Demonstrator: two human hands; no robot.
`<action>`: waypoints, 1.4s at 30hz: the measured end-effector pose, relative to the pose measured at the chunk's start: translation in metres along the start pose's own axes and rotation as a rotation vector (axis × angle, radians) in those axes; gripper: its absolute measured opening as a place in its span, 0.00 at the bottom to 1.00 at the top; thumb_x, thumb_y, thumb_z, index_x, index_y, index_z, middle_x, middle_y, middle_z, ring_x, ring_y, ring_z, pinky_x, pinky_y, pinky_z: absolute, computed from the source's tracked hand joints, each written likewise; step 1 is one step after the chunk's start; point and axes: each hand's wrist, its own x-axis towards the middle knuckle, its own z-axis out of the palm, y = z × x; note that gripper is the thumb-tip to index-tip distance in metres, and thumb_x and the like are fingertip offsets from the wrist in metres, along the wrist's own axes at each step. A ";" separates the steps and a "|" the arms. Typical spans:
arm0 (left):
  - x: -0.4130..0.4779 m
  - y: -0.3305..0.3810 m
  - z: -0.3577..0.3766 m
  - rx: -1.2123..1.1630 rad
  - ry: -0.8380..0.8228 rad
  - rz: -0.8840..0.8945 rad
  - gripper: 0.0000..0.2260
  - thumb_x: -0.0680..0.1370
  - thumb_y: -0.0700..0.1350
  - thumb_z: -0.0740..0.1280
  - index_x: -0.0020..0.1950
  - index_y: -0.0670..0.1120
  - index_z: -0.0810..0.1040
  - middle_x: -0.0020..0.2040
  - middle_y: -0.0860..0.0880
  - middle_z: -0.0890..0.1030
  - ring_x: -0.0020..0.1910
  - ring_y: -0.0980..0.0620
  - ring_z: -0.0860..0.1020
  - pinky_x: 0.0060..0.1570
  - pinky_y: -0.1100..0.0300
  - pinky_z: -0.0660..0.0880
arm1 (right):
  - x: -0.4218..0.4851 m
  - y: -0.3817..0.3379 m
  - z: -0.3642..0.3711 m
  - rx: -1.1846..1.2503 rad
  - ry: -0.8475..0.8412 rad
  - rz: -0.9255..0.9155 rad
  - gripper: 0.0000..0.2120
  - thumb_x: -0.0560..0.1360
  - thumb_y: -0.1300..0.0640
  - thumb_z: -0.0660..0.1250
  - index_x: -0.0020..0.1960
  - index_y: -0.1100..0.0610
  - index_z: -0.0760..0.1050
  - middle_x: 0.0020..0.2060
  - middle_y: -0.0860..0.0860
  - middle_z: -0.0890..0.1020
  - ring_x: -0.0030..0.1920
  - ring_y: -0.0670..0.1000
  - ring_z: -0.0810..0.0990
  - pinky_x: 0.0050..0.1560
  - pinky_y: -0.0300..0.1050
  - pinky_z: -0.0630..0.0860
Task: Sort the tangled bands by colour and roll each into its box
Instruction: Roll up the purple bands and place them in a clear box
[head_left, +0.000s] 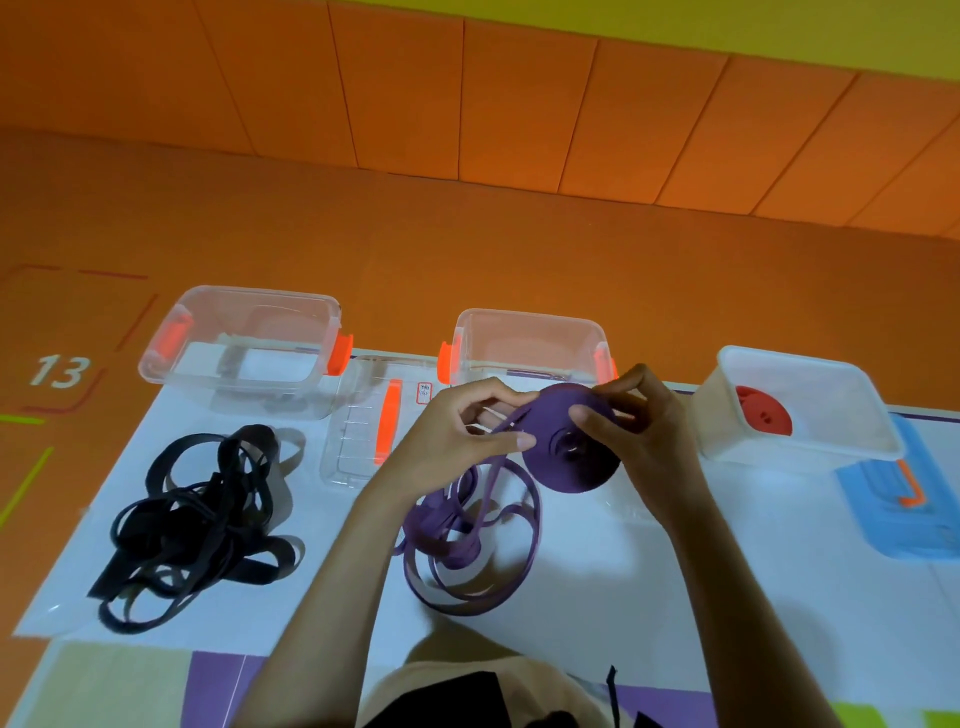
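A purple band roll (563, 465) is held above the white sheet between both hands. My right hand (636, 421) grips the roll from the right, thumb on its face. My left hand (462, 436) pinches the loose purple strand where it feeds onto the roll. The rest of the purple band (467, 545) lies in loose loops below. A tangled black band (197, 525) lies at the left. A rolled red band (763, 410) sits inside the white box (852, 410) at the right. Two clear boxes with orange clips stand behind, left box (239, 317) and middle box (530, 327).
A clear lid with an orange handle (363, 421) lies between the two clear boxes. A blue lid (893, 509) lies in front of the white box. The white sheet (675, 597) covers an orange floor mat marked 13 (57, 371). An orange padded wall rises behind.
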 end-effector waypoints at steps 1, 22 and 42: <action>0.000 -0.001 -0.002 0.007 0.008 0.004 0.14 0.75 0.44 0.81 0.57 0.57 0.86 0.53 0.54 0.87 0.48 0.56 0.83 0.51 0.61 0.80 | -0.001 0.002 0.000 -0.004 -0.028 0.020 0.15 0.70 0.51 0.82 0.47 0.47 0.75 0.48 0.52 0.88 0.51 0.56 0.88 0.37 0.46 0.84; -0.012 -0.010 0.002 -0.100 0.153 0.043 0.10 0.75 0.41 0.80 0.54 0.50 0.85 0.54 0.49 0.87 0.54 0.49 0.87 0.51 0.59 0.82 | 0.000 0.015 0.016 -0.017 0.017 -0.044 0.11 0.70 0.51 0.82 0.45 0.45 0.80 0.47 0.53 0.86 0.50 0.57 0.87 0.40 0.49 0.85; -0.012 -0.005 0.003 -0.082 0.060 0.034 0.18 0.73 0.44 0.82 0.60 0.53 0.83 0.54 0.50 0.87 0.54 0.46 0.86 0.52 0.50 0.85 | -0.005 0.015 0.011 -0.021 -0.152 0.016 0.17 0.74 0.54 0.79 0.60 0.44 0.80 0.56 0.45 0.86 0.56 0.51 0.86 0.42 0.42 0.83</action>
